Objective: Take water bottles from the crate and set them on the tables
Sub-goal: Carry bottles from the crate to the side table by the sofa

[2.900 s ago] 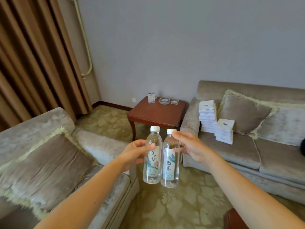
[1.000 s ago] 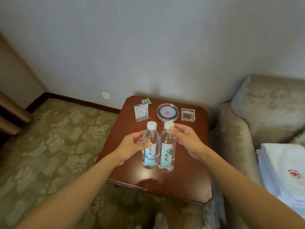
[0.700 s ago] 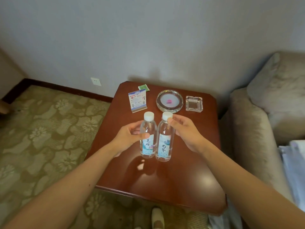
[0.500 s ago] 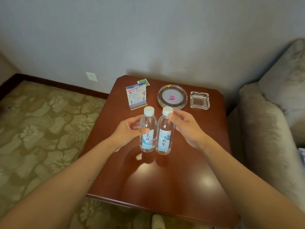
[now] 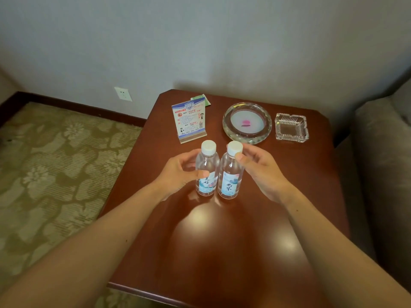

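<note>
On the table, two capped water bottles

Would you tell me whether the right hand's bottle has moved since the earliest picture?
Yes: the bottle went forward, from short of the table to just before its sign card.

**Head camera, steeply down**

One wide-angle view, worn on the person's head, tilts forward and down over the glossy reddish-brown wooden surface, close enough that it fills the middle. Pale grey wall lies at 12 o'clock, green patterned carpet at 9, and a grey-brown upholstered sofa arm at 3. Bare forearms reach from 7 and 5 toward centre.
</note>
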### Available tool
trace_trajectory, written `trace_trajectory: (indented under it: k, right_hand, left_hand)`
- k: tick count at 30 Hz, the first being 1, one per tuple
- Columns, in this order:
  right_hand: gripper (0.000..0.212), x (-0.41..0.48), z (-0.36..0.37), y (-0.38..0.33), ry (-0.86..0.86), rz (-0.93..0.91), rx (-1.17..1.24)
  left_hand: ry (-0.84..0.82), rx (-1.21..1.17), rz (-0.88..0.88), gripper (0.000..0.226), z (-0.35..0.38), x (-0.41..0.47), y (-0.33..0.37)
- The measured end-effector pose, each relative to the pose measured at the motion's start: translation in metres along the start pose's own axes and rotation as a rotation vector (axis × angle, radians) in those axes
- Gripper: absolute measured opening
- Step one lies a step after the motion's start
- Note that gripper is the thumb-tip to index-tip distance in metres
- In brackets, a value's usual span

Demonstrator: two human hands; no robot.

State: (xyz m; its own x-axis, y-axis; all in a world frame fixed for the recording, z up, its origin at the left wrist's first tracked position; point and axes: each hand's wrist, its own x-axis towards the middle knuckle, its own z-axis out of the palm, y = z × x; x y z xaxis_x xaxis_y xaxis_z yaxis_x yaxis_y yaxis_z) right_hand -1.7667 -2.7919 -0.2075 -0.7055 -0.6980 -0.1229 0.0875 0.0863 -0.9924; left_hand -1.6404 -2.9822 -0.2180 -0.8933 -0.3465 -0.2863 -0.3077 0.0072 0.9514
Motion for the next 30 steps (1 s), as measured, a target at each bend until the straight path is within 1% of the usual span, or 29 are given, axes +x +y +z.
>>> trace_trajectory:
  k: [6,9,13,18,21,23,27,30]
  right_hand:
    - [0.032,0.003,-0.001,0.016,0.017,0.022,0.048]
    - [0.034,0.003,-0.003,0.016,0.019,0.041,0.082]
    - [0.035,-0.006,-0.003,0.017,0.033,0.047,0.093]
    - [0.047,-0.022,0.001,0.013,0.023,0.038,-0.083]
    - [0.046,-0.026,0.002,0.005,0.038,0.042,-0.173]
    - [0.043,-0.027,0.002,0.0,0.038,0.036,-0.25]
    - [0.04,-0.029,0.001,-0.01,0.018,0.055,-0.356]
    - [0.034,-0.029,0.004,-0.013,0.063,0.062,-0.419]
  left_hand:
    - [-0.016,0.014,-0.013,0.061,-0.001,0.009,-0.016]
    - [-0.014,0.017,-0.023,0.065,-0.001,0.011,-0.017]
    - [-0.025,0.007,-0.035,0.064,-0.003,0.003,-0.013]
    - [-0.059,0.052,-0.043,0.072,0.001,-0.013,-0.01]
    - [-0.056,0.125,-0.044,0.075,0.009,-0.019,0.001]
    - [-0.009,0.169,-0.03,0.072,0.015,-0.022,0.012]
    - [0.084,0.157,0.014,0.061,0.019,-0.023,0.033]
    - [0.12,0.184,0.044,0.052,0.021,-0.022,0.039]
